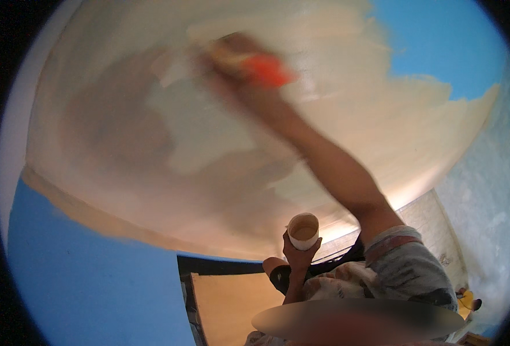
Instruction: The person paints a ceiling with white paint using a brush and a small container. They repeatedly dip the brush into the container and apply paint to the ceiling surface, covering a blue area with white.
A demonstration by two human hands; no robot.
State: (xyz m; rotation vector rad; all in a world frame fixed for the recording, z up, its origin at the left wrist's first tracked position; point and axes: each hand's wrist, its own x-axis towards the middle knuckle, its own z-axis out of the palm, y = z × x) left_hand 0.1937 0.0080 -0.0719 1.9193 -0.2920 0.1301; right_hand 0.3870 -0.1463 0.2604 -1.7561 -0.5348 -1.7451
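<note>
A wall (324,46) is covered over most of its visible face by a beige coat, and an uneven, ragged edge is formed where a bright blue patch (451,40) is seen at the upper right. A second blue area (87,265) is seen at the lower left, bordered by a tan band.

The right hand (232,51) is raised to the upper part of the wall, with the arm (330,161) extended from a grey sleeve (411,262). The hand is blurred by motion; its fingers appear to be closed around an orange-red tool (271,70), by which the right side of the hand is overlapped. The kind of tool cannot be told, nor whether the wall is touched by it.

A white cup (304,245) is held by the left hand (298,254), low in front of the body and well apart from the right hand. The fingers are curled around the cup's side, and its mouth is turned toward the camera; pale beige liquid (303,232) is seen inside.

Broad shadows (116,115) are cast across the coat. A tan panel (237,305) is seen below the wall, edged by a dark frame (184,268). At the right, a mottled grey-blue wall (491,190) is shown, and a small yellow object (468,299) is seen near its foot.
</note>
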